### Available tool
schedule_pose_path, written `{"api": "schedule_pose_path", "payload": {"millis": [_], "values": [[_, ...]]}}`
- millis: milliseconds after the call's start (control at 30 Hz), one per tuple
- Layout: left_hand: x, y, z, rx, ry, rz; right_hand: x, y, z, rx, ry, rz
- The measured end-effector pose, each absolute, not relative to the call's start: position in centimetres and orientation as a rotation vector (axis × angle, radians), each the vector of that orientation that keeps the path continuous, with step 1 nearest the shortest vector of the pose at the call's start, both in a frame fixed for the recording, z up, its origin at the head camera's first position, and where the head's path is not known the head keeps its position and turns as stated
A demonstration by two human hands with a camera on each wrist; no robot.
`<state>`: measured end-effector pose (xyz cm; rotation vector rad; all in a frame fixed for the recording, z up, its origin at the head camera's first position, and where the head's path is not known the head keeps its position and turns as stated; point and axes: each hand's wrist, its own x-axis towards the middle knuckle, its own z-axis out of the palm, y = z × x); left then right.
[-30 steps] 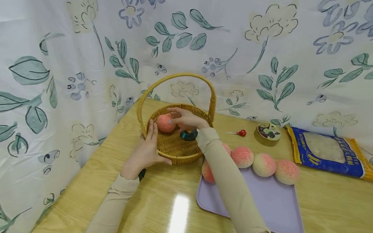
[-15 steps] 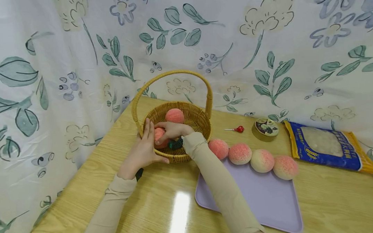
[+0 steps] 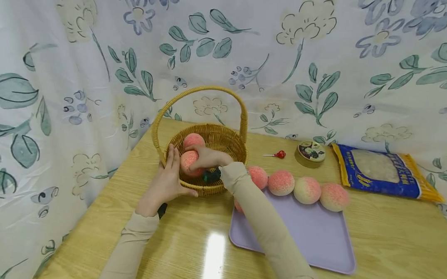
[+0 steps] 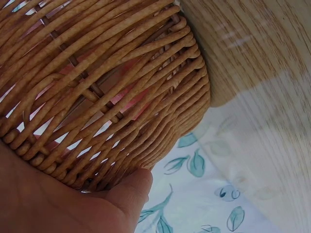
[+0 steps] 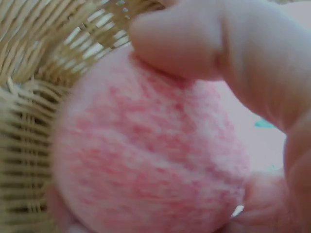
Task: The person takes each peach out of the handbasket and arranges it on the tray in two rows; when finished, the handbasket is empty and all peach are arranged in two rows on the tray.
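Observation:
A round wicker basket [image 3: 210, 189] with a tall arched handle [image 3: 200, 89] stands on the table. My left hand [image 3: 162, 186] grips its front-left wall, the fingers over the rim and the thumb outside. The left wrist view shows that thumb [image 4: 131, 191] against the woven side. Inside the basket, my right hand [image 3: 205, 157] holds a pink peach [image 3: 188, 162], seen close in the right wrist view with the thumb [image 5: 180, 41] on top. Just behind it lies a second peach [image 3: 193, 141], partly covered. The right part of the basket floor is bare.
A purple tray [image 3: 314, 239] lies to the right, with several peaches [image 3: 281, 182] along its back edge; one is mostly under my sleeve. Farther back are a red lollipop [image 3: 280, 154], a round tin [image 3: 311, 153] and a blue-yellow bag [image 3: 386, 172].
The peach in my right hand has come forward within the basket. The rear peach first appeared beyond the hand and has since shifted left. My left hand stays at the rim.

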<state>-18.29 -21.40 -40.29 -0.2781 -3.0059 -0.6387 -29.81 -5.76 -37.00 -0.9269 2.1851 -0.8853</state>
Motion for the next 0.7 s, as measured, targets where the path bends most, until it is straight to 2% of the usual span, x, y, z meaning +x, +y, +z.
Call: {"api": "schedule_pose_path", "payload": {"millis": [167,367,700], "values": [[-18.4,-21.5,-40.2,-0.271,-3.009,-0.639,-30.0,-2.7,-36.2,-0.783,2.162,-1.182],[-18.3,-21.5,-40.3,-0.276,-3.001,-0.664,-29.4,1.8,-34.9,-0.731,2.146,-1.451],[-18.8,-21.7,-40.6,-0.303,-2.996,-0.688,-26.9,9.0,-34.5,-0.661,2.141,-1.586]]}}
